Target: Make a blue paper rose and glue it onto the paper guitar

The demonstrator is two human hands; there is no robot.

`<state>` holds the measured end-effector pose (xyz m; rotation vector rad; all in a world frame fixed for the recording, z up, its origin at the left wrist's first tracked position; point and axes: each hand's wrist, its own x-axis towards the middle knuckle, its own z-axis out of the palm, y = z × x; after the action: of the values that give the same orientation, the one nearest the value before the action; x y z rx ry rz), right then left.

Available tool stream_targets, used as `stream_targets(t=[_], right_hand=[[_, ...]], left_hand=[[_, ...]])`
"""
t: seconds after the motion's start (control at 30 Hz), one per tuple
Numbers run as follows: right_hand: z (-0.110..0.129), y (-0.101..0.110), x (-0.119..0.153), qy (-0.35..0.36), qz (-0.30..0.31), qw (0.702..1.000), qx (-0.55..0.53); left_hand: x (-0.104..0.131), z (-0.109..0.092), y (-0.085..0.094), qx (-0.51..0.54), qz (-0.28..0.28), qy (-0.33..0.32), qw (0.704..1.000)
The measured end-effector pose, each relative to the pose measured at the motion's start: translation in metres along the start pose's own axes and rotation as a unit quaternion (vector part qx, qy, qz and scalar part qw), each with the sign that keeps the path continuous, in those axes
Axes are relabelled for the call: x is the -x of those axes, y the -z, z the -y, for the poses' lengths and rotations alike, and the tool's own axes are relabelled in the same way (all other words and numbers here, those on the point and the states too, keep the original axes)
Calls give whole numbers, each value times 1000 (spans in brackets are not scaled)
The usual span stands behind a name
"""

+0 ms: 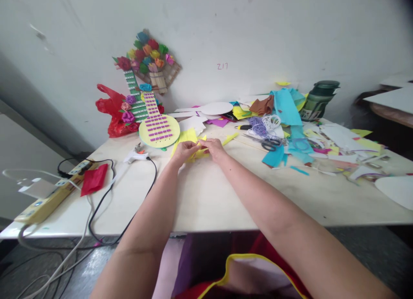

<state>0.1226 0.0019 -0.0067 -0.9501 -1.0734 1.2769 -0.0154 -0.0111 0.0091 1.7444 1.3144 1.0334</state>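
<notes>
Both arms reach out over the pale table, and the hands meet near its middle. My left hand [186, 152] is closed on a piece of thin yellow paper [195, 156], which looks crinkled like crepe paper. My right hand [212, 148] pinches the same paper from the other side, fingertips close to those of the left. Parts of the paper are hidden behind the fingers. Just behind the hands lies another yellow sheet [189, 134]. To the left rests a white glue gun [137, 155]. A yellow guitar-shaped craft piece [159, 131] with purple strips leans behind it.
Scissors [271, 144], string [258, 126] and blue paper strips [274, 156] lie right of the hands, with paper scraps [348, 148] beyond. A green bottle [320, 100] stands at the back. Left are a power strip [51, 195], cables and a red packet [94, 180]. Paper flowers [150, 51] lean on the wall.
</notes>
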Motion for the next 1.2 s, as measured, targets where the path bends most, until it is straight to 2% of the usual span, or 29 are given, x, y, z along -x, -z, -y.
stream_targets(t=[0.37,0.5,0.7,0.87,1.03,1.1,1.2], right_hand=[[-1,1,0,-16,-11,1000,-14],[1,4,-2,-1,-22,999,-26],[3,10,-7,-3,-88,995,-46],[6,12,-8,-16,-127,990,-61],[5,13,-8,-16,-132,990,-52],[4,12,-8,-8,-115,992,-44],[2,10,-5,3,-70,997,-17]], left_hand=[[-3,9,4,44,67,-3,997],[-3,7,3,95,96,-2,991],[-5,5,6,229,71,64,969],[-6,7,10,286,83,37,954],[-5,8,9,275,77,44,957],[-5,9,8,246,75,56,965],[-4,11,7,181,100,36,978]])
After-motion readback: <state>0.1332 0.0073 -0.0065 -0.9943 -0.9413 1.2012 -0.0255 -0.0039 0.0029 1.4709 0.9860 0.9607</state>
